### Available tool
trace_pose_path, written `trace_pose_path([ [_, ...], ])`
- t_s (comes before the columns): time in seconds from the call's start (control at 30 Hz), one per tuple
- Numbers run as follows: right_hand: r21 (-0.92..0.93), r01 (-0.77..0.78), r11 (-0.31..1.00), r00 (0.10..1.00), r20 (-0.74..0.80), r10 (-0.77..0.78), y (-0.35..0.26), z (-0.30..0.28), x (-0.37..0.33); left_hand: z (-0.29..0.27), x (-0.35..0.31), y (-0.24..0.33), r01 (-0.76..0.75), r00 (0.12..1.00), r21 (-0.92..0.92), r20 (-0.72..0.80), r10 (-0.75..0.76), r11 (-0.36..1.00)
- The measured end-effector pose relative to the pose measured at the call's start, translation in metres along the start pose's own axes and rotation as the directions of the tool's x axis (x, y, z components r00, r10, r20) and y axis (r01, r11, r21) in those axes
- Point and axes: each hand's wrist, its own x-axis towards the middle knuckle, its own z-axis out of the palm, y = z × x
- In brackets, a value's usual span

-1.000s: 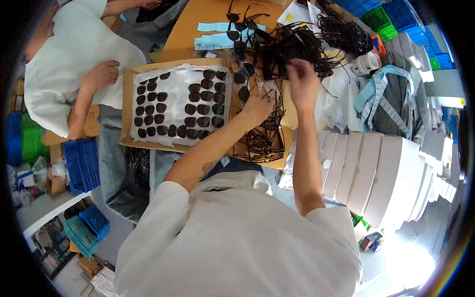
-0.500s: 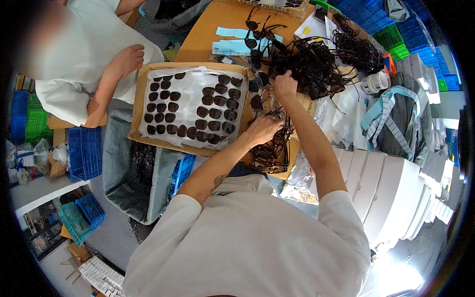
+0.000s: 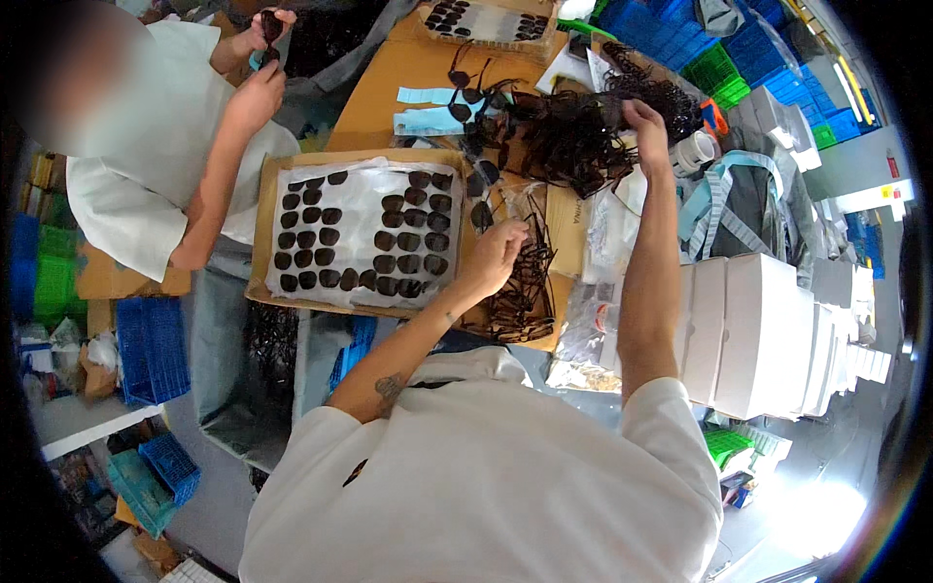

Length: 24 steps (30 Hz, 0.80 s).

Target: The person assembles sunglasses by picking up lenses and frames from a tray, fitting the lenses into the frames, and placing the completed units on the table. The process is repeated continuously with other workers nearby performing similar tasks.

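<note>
My left hand [image 3: 498,257] is closed, its fingertips together beside a bundle of dark eyeglass frames [image 3: 525,301] on the table. Whatever it pinches is too small to make out. Farther right, my right hand [image 3: 646,134] reaches over the edge of a tangled heap of dark frames [image 3: 578,141], its fingers bent but apart. To the left lies a shallow cardboard box [image 3: 260,255] lined with white paper. Dark sunglass lenses [image 3: 412,219] lie in rows on that paper. Several loose dark sunglasses [image 3: 465,95] are strewn behind my left hand, near light-blue strips [image 3: 424,121].
At the left a co-worker [image 3: 146,126] holds dark sunglasses [image 3: 270,39] in both hands. White boxes [image 3: 743,330] stand at my right. A white roll [image 3: 692,153] sits beyond my right arm. A grey bin [image 3: 219,369] stands below the cardboard box.
My right hand has moved right, from near my left hand to the heap. My left hand has shifted slightly left. The co-worker has raised a hand and now holds sunglasses in view.
</note>
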Motion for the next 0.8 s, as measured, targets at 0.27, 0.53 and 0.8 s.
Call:
trace_pose_path([
  [0.27,0.812,-0.137,0.567,0.99,0.109,0.084,-0.002,0.061,-0.153,-0.047,-0.025,0.016,0.131,0.99,-0.493,0.024,-0.137,0.86],
  [0.53,0.671,-0.642,0.37,0.765,0.531,0.364,-0.014,0.205,-0.282,-0.098,-0.057,0.052,0.32,0.947,-0.599,0.176,-0.269,0.734],
  [0.8,-0.002,0.036,0.999,0.845,0.534,-0.029,-0.014,0.197,-0.284,-0.099,-0.082,0.042,0.149,0.989,-0.443,0.073,-0.131,0.884],
])
